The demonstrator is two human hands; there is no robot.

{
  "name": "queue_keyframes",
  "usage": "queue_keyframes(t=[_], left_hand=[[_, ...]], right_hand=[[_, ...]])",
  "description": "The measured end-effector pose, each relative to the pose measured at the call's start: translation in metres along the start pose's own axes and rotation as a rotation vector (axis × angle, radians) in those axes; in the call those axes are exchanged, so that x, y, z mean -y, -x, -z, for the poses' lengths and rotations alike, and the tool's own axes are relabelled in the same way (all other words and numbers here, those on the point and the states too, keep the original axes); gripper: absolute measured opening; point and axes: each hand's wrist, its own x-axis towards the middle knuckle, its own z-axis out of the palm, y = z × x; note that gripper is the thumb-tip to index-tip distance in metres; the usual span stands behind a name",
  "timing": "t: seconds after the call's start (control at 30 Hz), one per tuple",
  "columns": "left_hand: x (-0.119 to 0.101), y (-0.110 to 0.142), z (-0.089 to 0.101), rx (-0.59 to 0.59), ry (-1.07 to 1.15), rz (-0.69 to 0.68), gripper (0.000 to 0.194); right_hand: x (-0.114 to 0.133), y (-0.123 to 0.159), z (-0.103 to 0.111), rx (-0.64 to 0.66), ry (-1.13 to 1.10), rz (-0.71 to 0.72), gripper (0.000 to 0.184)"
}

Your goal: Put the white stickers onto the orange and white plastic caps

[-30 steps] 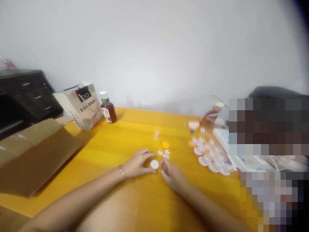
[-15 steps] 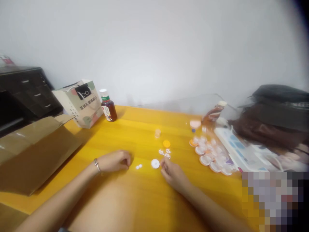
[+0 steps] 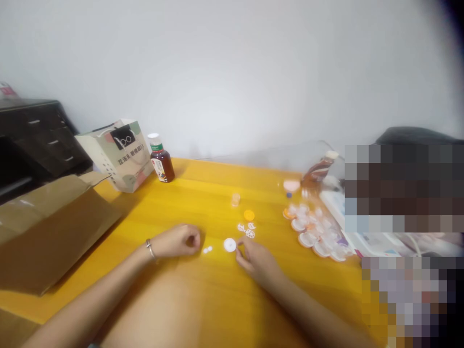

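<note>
My left hand [image 3: 181, 240], with a bracelet [image 3: 149, 248] at its wrist, rests curled shut on the left. Its fingertips are turned inward, and whatever they hold, if anything, is hidden. Two small white round pieces [image 3: 208, 250] lie just right of it. A flat white disc [image 3: 229, 245] lies between the hands. At the disc's right edge is my right hand [image 3: 259, 261], thumb and forefinger apart; contact is hard to tell. Beyond it lie white cut-out pieces [image 3: 249, 233], a yellow-orange disc [image 3: 249, 215] and a small clear cup-like piece [image 3: 235, 200].
A cardboard box [image 3: 61, 227], a paper bag [image 3: 126, 159] and a dark bottle [image 3: 162, 164] stand left. To the right are several clear round containers [image 3: 308, 240], a tilted brown bottle [image 3: 321, 166] and a white-and-blue package [image 3: 331, 208]. A wall closes off the back.
My left hand has shifted slightly right, closer to the small white pieces. My right hand has moved left to the disc's edge, its thumb and forefinger spreading apart.
</note>
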Motion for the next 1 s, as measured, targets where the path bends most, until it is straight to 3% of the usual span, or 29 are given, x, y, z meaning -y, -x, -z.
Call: queue_keyframes(t=[0.2, 0.4, 0.53, 0.87, 1.0], left_hand=[[-0.015, -0.021, -0.023, -0.118, 0.393, 0.007, 0.01], [-0.042, -0.035, -0.048, -0.165, 0.916, 0.086, 0.021], [-0.049, -0.035, -0.054, -0.179, 1.095, 0.067, 0.02], [-0.047, -0.035, -0.062, -0.262, 1.005, 0.066, 0.02], [-0.045, -0.033, -0.059, -0.381, 0.707, -0.072, 0.017]], right_hand=[[-0.005, -0.001, -0.004, -0.053, -0.062, 0.021, 0.007], [0.003, 0.007, -0.003, -0.202, -0.27, 0.101, 0.01], [0.012, 0.01, -0.003, -0.177, -0.453, 0.1, 0.006], [0.019, 0.006, -0.001, -0.118, -0.777, -0.046, 0.011], [0.021, 0.002, 0.006, -0.056, -0.888, -0.172, 0.016]])
